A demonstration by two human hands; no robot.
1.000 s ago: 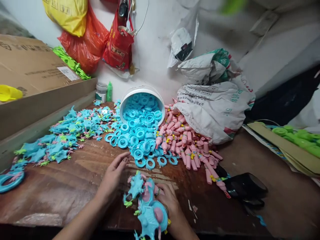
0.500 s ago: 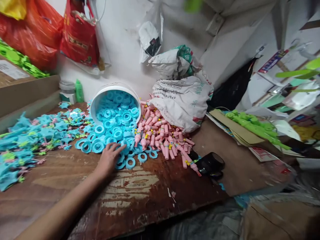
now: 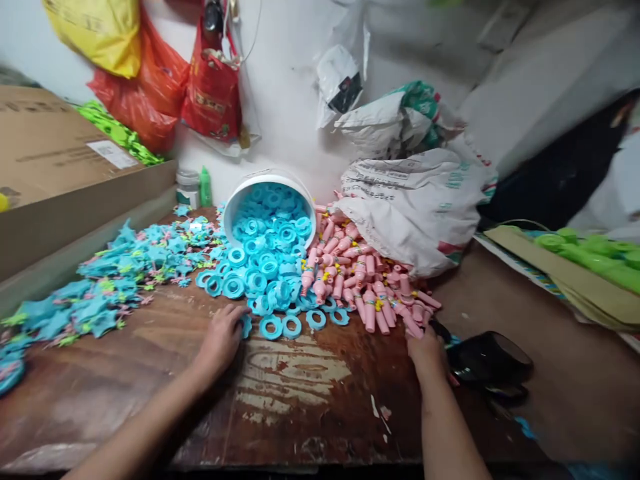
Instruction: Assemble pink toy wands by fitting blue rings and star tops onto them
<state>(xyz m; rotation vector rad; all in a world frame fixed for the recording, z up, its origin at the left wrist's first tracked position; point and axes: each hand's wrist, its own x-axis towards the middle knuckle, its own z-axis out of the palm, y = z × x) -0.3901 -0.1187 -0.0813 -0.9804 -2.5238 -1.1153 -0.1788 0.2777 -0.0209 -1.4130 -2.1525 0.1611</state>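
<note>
Two heaps lay within your reach on the worn brown wooden tabletop (image 3: 310, 380). Your left hand (image 3: 220, 340) rested at the near edge of the spilled flat turquoise plastic rings (image 3: 260, 280), its fingers curled onto one ring at the rim of the pile; whether it was truly pinched could not be told. Your right hand (image 3: 425, 350) touched the near end of the small pink plastic bottle-shaped pieces (image 3: 365, 280), fingers bunched, grip likewise unclear. Rings: too many to count, several dozen at least, tipping out of one white plastic bucket (image 3: 270, 193) lying on its side. Pink pieces: dozens, spilling from one white woven sack (image 3: 420, 207). Both items looked light, stiff and smooth, likely slippery; you would best take a ring by its rim and a pink piece around its body.
</note>
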